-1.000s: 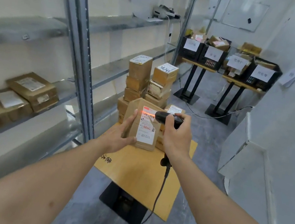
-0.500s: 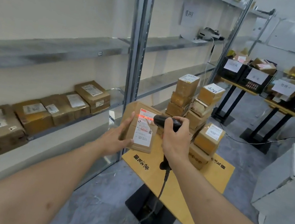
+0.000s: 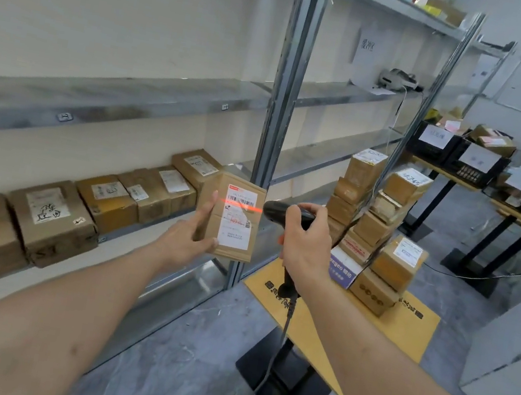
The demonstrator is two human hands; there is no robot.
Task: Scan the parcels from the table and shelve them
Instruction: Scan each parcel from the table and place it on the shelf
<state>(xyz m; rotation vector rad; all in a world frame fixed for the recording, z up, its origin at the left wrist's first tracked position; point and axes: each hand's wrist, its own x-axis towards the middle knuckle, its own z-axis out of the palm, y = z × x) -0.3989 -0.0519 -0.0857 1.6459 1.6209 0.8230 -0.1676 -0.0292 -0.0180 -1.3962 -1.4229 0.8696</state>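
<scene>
My left hand (image 3: 191, 237) holds a small brown cardboard parcel (image 3: 235, 217) upright, its white label facing me. A red scan line crosses the label near its barcode. My right hand (image 3: 305, 243) grips a black corded barcode scanner (image 3: 275, 212), aimed at the label from the right. Behind the scanner, several stacked parcels (image 3: 377, 218) stand on a small yellow table (image 3: 402, 330). Several shelved parcels (image 3: 105, 201) lie in a row on the lower shelf (image 3: 124, 251) to my left.
A metal shelf upright (image 3: 281, 103) stands just behind the held parcel. The scanner cable (image 3: 273, 356) hangs down beside the black table base (image 3: 286, 379). Black crates (image 3: 461, 156) with paper signs sit on tables at the back right. A white cabinet (image 3: 515, 343) stands at the right.
The view has swung left toward the shelves, so the table and its stack now lie to the right. Both hands have kept the parcel and the scanner together, with the red line on the label.
</scene>
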